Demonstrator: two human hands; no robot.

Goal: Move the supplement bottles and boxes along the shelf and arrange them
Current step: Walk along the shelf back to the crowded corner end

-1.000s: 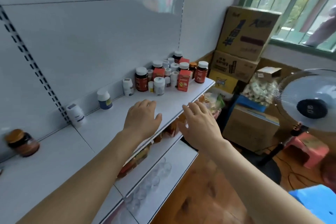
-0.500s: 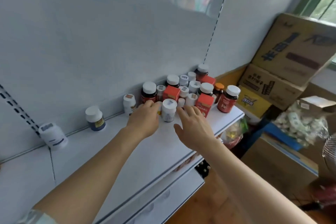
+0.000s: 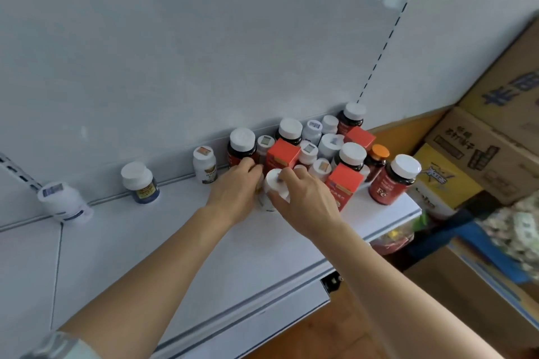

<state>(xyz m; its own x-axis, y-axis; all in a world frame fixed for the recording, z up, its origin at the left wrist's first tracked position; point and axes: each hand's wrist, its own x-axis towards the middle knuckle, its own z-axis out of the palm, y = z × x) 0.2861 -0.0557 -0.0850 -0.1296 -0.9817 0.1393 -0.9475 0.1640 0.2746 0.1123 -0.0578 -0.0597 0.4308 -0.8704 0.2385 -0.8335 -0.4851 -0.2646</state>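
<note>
A cluster of supplement bottles and orange-red boxes stands at the right end of the white shelf (image 3: 163,256). My right hand (image 3: 306,201) grips a white bottle with a white cap (image 3: 274,183) at the cluster's front. My left hand (image 3: 236,192) is curled against the same bottle's left side, its fingertips by a dark bottle with a white cap (image 3: 242,146). An orange-red box (image 3: 283,154) stands just behind the hands, another (image 3: 344,183) to the right. A red "Fe" bottle (image 3: 392,181) stands near the shelf's right corner.
Three single white-capped bottles (image 3: 204,165) (image 3: 140,182) (image 3: 62,204) stand spaced along the back panel to the left. Stacked cardboard cartons (image 3: 481,148) fill the floor to the right of the shelf end. A lower shelf (image 3: 262,318) juts out below.
Both hands have reached forward from the shelf's front edge to the cluster and closed around the front white bottle. The view has moved closer to the shelf.
</note>
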